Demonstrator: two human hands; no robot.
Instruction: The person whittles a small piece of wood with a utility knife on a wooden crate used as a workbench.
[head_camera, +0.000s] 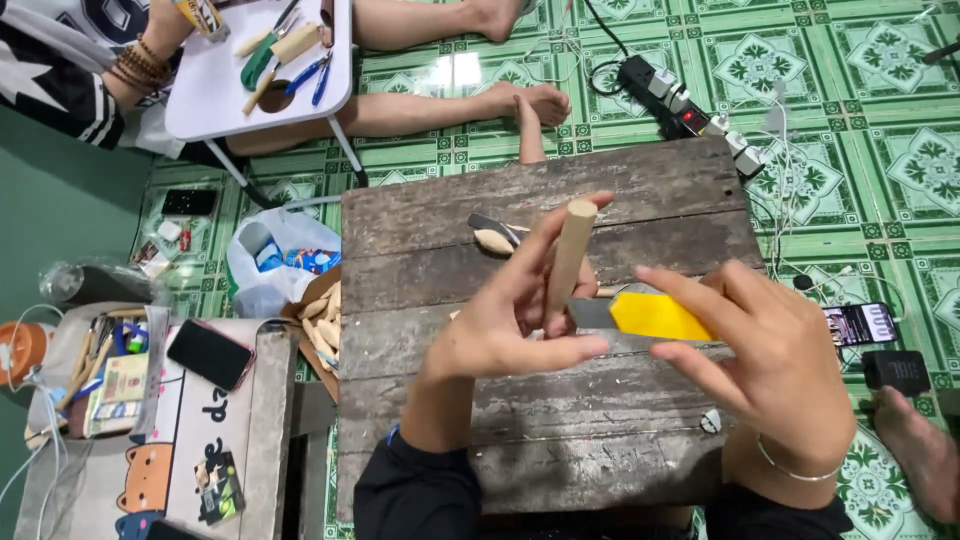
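My left hand (505, 325) grips a pale round wooden stick (568, 255), held nearly upright above a worn dark wooden board (430, 215). My right hand (765, 350) holds a utility knife with a yellow handle (655, 316); its grey blade meets the stick's lower part beside my left thumb. A small carved wooden piece and a dark tool (495, 235) lie on the board behind the stick.
Another person sits at the back with a small white table (215, 95) of hand tools. A power strip (680, 105) with cables lies on the green tiled floor. A phone (860, 323) lies to the right, a bag (270, 260) and wooden pieces (322, 325) to the left.
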